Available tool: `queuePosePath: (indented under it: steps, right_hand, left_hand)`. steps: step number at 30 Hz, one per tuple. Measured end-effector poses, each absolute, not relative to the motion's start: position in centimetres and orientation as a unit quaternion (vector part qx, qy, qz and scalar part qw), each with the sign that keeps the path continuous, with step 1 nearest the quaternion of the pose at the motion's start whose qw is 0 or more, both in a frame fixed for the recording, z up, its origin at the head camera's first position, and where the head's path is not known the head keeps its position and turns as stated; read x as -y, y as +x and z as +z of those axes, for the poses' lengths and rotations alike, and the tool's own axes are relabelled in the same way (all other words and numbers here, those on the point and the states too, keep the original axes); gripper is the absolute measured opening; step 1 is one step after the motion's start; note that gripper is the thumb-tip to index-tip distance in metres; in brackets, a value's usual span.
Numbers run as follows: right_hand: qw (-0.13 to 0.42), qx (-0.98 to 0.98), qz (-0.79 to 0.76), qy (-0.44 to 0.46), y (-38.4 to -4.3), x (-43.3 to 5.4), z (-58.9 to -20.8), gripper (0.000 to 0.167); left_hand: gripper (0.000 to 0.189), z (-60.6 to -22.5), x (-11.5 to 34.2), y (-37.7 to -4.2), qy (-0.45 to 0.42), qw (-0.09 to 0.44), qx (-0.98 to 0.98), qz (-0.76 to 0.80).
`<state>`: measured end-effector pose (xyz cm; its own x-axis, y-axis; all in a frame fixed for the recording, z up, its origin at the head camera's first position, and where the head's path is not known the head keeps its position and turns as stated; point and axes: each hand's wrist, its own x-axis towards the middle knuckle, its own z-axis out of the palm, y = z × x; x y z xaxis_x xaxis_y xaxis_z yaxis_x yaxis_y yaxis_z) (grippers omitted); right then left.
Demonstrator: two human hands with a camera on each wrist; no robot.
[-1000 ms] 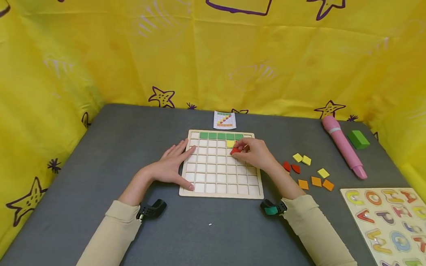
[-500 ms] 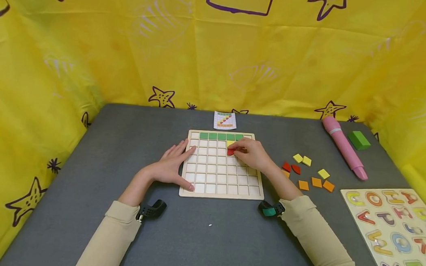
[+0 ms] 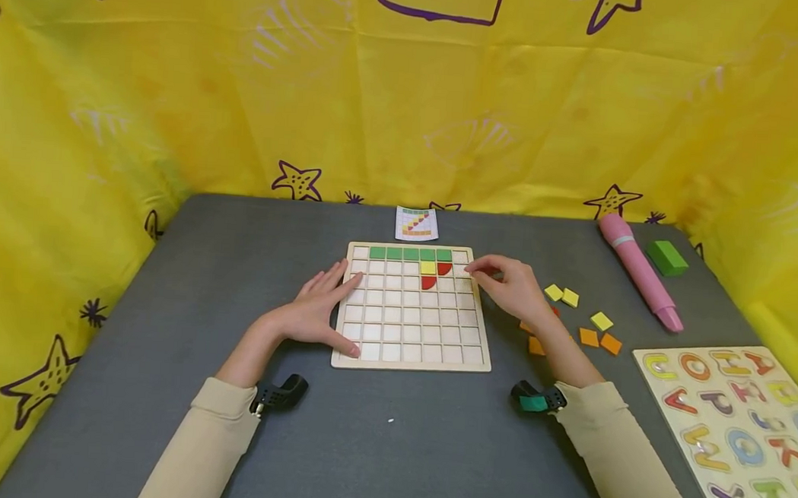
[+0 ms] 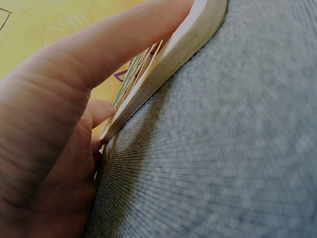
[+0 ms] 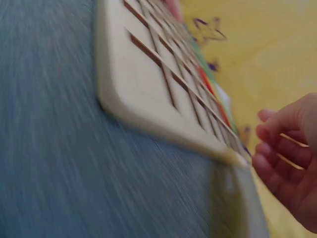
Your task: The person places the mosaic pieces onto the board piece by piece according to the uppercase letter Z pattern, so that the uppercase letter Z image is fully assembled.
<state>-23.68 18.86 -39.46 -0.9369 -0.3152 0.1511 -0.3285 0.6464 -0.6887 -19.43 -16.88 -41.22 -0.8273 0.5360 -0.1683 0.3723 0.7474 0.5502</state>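
Wooden grid board (image 3: 412, 334) w/ L hand (image 3: 309, 312) at left edge, R hand (image 3: 509, 286) at right

Board lies on grey desk (image 3: 331, 458), approx. mid-width, toward far edge. L hand is wide: fingers spread along board's left edge, thumb over its near-left corner. R hand is narrow, fingers loosely bent, nothing visible in them; tips are by board's right rim, can't tell if touching.

On board: 5 green tiles (image 3: 410, 254) in far row; next row has 1 yellow tile (image 3: 427, 267) w/ red quarter-round (image 3: 444, 268) just right of it. 2nd red piece (image 3: 428, 282) sits one cell nearer than yellow.

Pattern card (image 3: 416, 224) is btwn board & desk's far edge. Loose yellow tiles (image 3: 602, 321) & orange tiles (image 3: 589, 337) lie right of board, some pcs partly hidden by R arm. Pink pen-shaped item (image 3: 641, 271) & green block (image 3: 667, 258) are nr desk's far-right corner; letter board (image 3: 673, 423) is along right edge, cut off by view.
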Motion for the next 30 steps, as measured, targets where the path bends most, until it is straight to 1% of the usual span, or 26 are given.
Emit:
queuePosePath:
  steps: [3,6,9,12,14,16,20,22,30]
  right_hand:
    - [0.022,0.927,0.335,0.165,-23.6,-21.5,-38.9,0.016]
    - [0.023,0.946,0.288,0.149,-23.3,-24.2,-38.4,0.016]
    - [0.004,0.962,0.247,0.119,-23.1,-26.2,-37.9,0.019]
    - [-0.027,0.974,0.207,0.085,-22.9,-27.4,-37.6,0.026]
    - [-0.039,0.979,0.191,0.068,-22.8,-27.7,-37.6,0.03]
    - [-0.036,0.979,0.188,0.063,-22.8,-27.7,-37.8,0.03]
    - [-0.004,0.968,0.231,0.095,-23.2,-26.8,-38.6,0.027]
    - [0.002,0.959,0.259,0.112,-23.4,-26.4,-39.0,0.026]
    - [-0.001,0.95,0.288,0.121,-23.6,-26.1,-39.7,0.028]
  left_hand:
    - [0.128,-41.2,17.0,-19.4,0.247,0.158,-0.921,0.258]
    - [0.128,-41.2,17.1,-19.4,0.247,0.156,-0.921,0.259]
    - [0.128,-41.3,17.1,-19.4,0.247,0.156,-0.92,0.26]
    - [0.128,-41.3,17.0,-19.4,0.245,0.159,-0.92,0.261]
    - [0.128,-41.4,17.0,-19.4,0.245,0.158,-0.921,0.26]
    - [0.128,-41.3,16.9,-19.4,0.245,0.158,-0.921,0.257]
    - [0.128,-41.3,17.0,-19.4,0.246,0.158,-0.922,0.256]
    - [0.128,-41.3,17.0,-19.4,0.246,0.158,-0.922,0.255]
    - [0.128,-41.2,16.9,-19.4,0.244,0.159,-0.923,0.251]
